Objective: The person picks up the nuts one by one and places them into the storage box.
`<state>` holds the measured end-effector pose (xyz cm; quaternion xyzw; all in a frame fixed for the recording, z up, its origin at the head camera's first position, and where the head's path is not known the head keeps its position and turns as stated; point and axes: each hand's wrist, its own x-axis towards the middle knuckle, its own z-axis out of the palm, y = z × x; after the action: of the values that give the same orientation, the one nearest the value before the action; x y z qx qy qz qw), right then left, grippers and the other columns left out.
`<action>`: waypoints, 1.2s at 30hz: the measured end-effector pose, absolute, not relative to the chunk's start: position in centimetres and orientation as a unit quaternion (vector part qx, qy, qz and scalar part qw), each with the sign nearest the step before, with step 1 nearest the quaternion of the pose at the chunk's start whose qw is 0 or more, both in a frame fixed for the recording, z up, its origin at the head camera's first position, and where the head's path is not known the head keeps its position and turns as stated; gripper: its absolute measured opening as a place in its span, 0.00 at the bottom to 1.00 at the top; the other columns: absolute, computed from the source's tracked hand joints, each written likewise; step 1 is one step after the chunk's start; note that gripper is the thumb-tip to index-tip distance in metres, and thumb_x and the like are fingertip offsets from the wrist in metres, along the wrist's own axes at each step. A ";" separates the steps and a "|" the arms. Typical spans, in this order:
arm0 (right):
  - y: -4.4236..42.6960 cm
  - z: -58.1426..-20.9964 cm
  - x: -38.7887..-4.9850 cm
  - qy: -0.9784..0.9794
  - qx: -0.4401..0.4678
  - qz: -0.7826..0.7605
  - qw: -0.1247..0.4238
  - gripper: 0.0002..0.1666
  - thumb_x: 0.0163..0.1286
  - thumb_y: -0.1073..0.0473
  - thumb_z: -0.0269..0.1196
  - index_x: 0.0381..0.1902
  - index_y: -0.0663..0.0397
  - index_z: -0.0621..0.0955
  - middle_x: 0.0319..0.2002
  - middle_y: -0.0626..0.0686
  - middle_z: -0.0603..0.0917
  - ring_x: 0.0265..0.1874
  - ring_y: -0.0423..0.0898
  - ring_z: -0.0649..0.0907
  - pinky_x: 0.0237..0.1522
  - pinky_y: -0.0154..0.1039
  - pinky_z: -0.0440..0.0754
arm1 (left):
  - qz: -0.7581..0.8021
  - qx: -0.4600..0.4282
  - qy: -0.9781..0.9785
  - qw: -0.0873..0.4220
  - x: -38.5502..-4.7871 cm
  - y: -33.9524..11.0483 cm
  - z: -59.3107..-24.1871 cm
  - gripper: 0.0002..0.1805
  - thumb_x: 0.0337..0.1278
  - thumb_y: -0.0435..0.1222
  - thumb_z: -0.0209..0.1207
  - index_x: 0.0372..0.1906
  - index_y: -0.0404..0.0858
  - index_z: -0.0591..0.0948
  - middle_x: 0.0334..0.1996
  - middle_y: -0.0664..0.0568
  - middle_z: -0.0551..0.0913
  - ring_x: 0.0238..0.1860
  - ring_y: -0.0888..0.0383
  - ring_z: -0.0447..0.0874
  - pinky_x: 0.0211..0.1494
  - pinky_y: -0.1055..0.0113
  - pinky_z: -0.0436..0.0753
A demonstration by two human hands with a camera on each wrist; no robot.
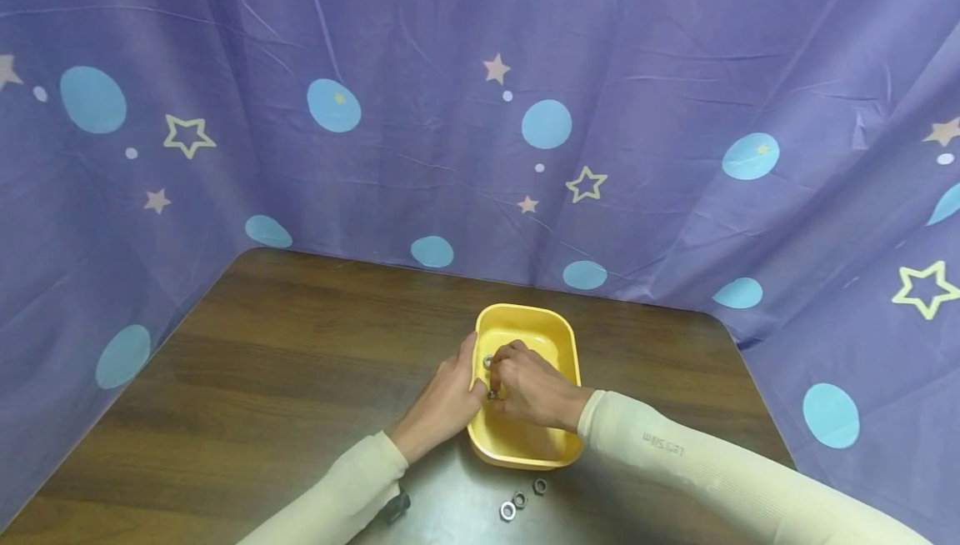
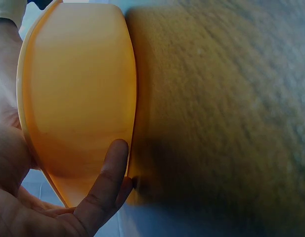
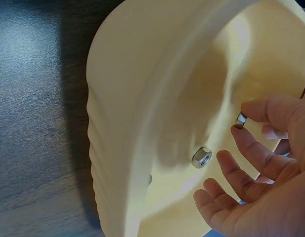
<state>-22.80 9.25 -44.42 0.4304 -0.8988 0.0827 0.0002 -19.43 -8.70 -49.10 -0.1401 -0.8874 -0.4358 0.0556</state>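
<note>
A yellow plastic bin (image 1: pixel 525 457) stands on the table. My left hand (image 1: pixel 452 387) grips its left rim, the thumb over the edge and the other fingers against the outer wall (image 2: pixel 78 98). Inside the bin, my right hand (image 1: pixel 532 387) pinches a hex nut (image 3: pixel 241 120) between thumb and index finger, the other fingers loosely bent. Below those fingers in the right wrist view, another hex nut (image 3: pixel 202 157) lies in the bin. The head view also has a nut (image 1: pixel 487 361) close by the right fingertips.
Three hex nuts, a near-left one (image 1: pixel 507 512), a middle one (image 1: pixel 520 499) and a right one (image 1: pixel 540 487), lie on the wooden table (image 1: pixel 300 362) in front of the bin. A dark object (image 1: pixel 395 508) shows beside the left sleeve. A purple patterned curtain (image 1: pixel 450 153) encloses the table.
</note>
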 end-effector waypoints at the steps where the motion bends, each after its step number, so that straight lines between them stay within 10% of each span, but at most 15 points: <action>1: 9.2 -44.5 -22.8 -0.899 0.431 0.082 0.001 0.08 0.58 0.59 0.81 0.34 0.54 0.93 0.49 0.57 0.91 0.52 0.55 0.84 0.59 0.47 0.85 | -0.436 -0.139 -0.887 0.055 -19.4 -8.7 -49.0 0.43 0.64 0.24 0.60 0.82 0.23 0.59 0.61 0.24 0.83 0.51 0.42 0.89 0.47 0.51 0.91; 20: 8.8 -44.6 -24.0 -0.901 0.428 0.062 0.009 0.08 0.57 0.61 0.82 0.32 0.53 0.91 0.44 0.53 0.90 0.49 0.54 0.84 0.56 0.47 0.84 | -0.442 -0.172 -0.874 0.106 -20.9 -9.0 -52.7 0.45 0.62 0.26 0.60 0.84 0.27 0.58 0.53 0.24 0.86 0.47 0.39 0.90 0.42 0.47 0.91; 25: 10.2 -51.6 -28.7 -0.887 0.454 0.066 0.048 0.08 0.53 0.53 0.81 0.28 0.40 0.90 0.42 0.46 0.88 0.49 0.52 0.83 0.50 0.50 0.85 | -0.433 -0.159 -0.882 0.095 -20.0 -8.9 -50.6 0.44 0.60 0.24 0.60 0.82 0.23 0.60 0.54 0.24 0.85 0.49 0.37 0.90 0.45 0.44 0.90; 32: 8.4 -45.2 -25.4 -0.888 0.455 0.056 0.032 0.11 0.53 0.61 0.80 0.23 0.48 0.86 0.35 0.49 0.85 0.44 0.52 0.83 0.45 0.47 0.85 | -0.421 -0.145 -0.892 0.072 -19.4 -8.7 -49.2 0.43 0.61 0.23 0.61 0.81 0.22 0.61 0.55 0.25 0.86 0.49 0.41 0.89 0.47 0.47 0.90; 36: 8.7 -48.6 -27.4 -0.879 0.470 0.060 0.051 0.11 0.57 0.57 0.78 0.23 0.44 0.84 0.37 0.47 0.85 0.46 0.51 0.83 0.42 0.55 0.84 | -0.421 -0.148 -0.892 0.075 -19.3 -8.7 -49.2 0.43 0.61 0.23 0.60 0.81 0.22 0.61 0.58 0.25 0.85 0.53 0.39 0.89 0.52 0.44 0.90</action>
<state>-27.41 8.65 -48.62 0.4700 -0.8792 0.0595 0.0512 -19.34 -8.71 -49.24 -0.1478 -0.8917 -0.4211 0.0754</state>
